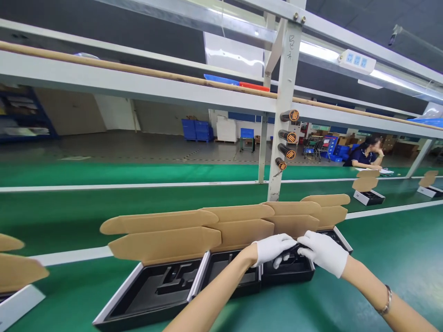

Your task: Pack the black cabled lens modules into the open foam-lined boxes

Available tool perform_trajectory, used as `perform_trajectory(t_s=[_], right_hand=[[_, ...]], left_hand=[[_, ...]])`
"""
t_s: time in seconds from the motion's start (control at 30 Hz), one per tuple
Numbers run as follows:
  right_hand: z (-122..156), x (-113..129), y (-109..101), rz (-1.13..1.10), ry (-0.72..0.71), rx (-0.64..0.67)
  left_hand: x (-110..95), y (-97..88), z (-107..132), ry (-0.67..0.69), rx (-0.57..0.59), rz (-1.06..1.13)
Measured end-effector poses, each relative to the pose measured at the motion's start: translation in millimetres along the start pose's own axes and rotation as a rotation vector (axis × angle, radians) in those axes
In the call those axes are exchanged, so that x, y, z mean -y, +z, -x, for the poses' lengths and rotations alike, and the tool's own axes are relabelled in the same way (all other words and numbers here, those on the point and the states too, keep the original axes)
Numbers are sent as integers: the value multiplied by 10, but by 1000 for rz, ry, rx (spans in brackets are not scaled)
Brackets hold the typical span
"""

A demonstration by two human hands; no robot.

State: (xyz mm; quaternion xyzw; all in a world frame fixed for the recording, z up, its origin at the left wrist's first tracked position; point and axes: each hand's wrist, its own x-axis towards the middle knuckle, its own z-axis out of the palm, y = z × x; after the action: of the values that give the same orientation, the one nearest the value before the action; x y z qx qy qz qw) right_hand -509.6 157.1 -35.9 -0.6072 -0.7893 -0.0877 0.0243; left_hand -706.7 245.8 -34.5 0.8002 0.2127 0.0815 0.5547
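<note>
Both my hands wear white gloves and meet over the third open carton [289,276] in a row. My left hand [275,249] comes in from the left, fingers bent around a small black item [294,249]. From the right, my right hand [323,251] pinches at the same item with closed fingertips. The gloves cover much of it, so its kind cannot be made out. To the left stand an open carton [230,290], partly behind my left forearm, and a larger-looking one [148,295] with a shaped black insert. A further carton [342,237] lies behind my right hand.
Brown lids [166,244] stand up behind the cartons. Another open carton [20,304] sits at the far left of the green bench [398,258]. A white post [282,92] with black rolled tubes rises behind. Across the line, a person [363,154] sits near more open cartons [368,196].
</note>
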Motion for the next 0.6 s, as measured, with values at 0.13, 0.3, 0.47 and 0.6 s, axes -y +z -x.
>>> perform_trajectory(t_s=[0.13, 0.3, 0.47, 0.6], right_hand=[[-59, -73, 140, 147, -129, 134], [-314, 61, 335, 213, -213, 390], [-296, 8, 300, 111, -139, 335], [241, -431, 346, -96, 215, 41]], left_hand=[[208, 60, -52, -31, -72, -280], [442, 309, 42, 53, -150, -684], [549, 496, 121, 65, -152, -935], [574, 487, 76, 57, -149, -1014]])
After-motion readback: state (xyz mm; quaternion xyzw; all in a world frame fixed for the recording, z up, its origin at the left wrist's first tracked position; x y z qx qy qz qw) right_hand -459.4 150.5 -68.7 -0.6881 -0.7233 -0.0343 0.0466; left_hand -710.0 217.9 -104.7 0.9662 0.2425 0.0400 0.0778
